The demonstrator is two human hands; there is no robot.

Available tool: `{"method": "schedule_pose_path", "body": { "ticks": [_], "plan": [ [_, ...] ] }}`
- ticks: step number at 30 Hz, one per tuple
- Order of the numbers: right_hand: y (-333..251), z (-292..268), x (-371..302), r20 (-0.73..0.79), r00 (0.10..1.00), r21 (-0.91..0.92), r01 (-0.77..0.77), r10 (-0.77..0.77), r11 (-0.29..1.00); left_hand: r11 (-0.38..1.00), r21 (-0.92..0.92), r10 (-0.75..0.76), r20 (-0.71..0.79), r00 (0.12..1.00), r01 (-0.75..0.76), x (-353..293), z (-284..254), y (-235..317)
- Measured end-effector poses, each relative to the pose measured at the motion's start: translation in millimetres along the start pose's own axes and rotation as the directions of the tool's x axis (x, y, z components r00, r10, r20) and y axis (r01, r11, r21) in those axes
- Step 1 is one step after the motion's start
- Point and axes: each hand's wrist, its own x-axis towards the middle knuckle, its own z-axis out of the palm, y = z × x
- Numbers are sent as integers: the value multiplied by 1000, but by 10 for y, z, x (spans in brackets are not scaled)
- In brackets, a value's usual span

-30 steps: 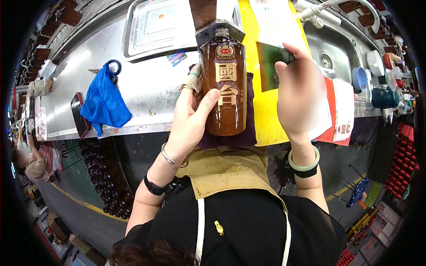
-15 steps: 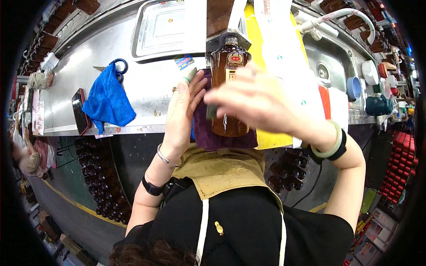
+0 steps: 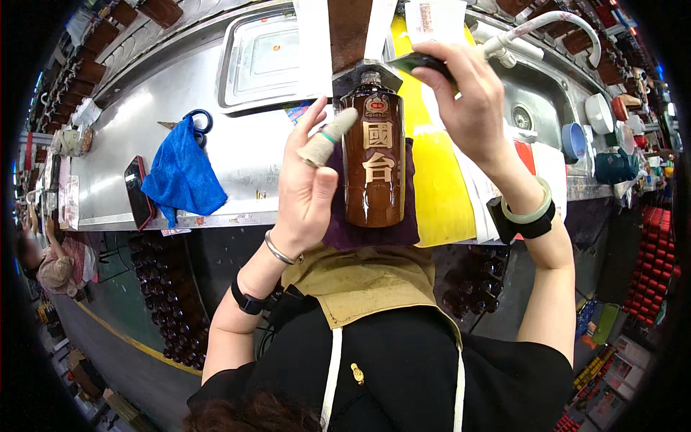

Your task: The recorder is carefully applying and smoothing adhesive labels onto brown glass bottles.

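Observation:
A brown glass bottle with large pale-gold characters and a small red emblem lies on a dark purple cloth, its neck pointing away from me. Beside its left side is my left hand, fingers apart and gripping nothing. One of its fingers wears a pale fabric sleeve with a green band, and the tip overlaps the bottle's edge. Beyond the bottle's right shoulder, my right hand is raised, its thumb and fingers pinching a flat dark scraper-like piece. That piece's exact kind is unclear.
On the left of the steel counter lie a blue cloth, scissors and a phone. A metal tray sits farther back. Yellow sheeting and white paper are right of the bottle, before a sink with a faucet.
My right hand has swung from above the bottle to its far right, carrying the dark piece. The bottle's characters now show. My left hand has turned, its sleeved finger now at the bottle.

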Motion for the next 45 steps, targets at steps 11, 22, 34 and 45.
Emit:
{"method": "schedule_pose_path", "body": {
  "ticks": [11, 22, 34, 45],
  "plan": [
    [-402, -369, -450, 38, 781, 387, -587, 624, 711, 869, 316, 260, 361, 896, -380, 715, -128, -190],
    [-496, -266, -851, 169, 587, 578, -710, 792, 403, 871, 333, 271, 287, 919, -361, 502, -142, -221],
    [-592, -118, -955, 209, 481, 644, -723, 852, 250, 856, 401, 195, 335, 922, -327, 472, -117, -133],
    [-576, -98, -988, 245, 457, 572, -780, 855, 253, 755, 567, 169, 319, 933, -330, 513, 45, 117]
  ]
}}
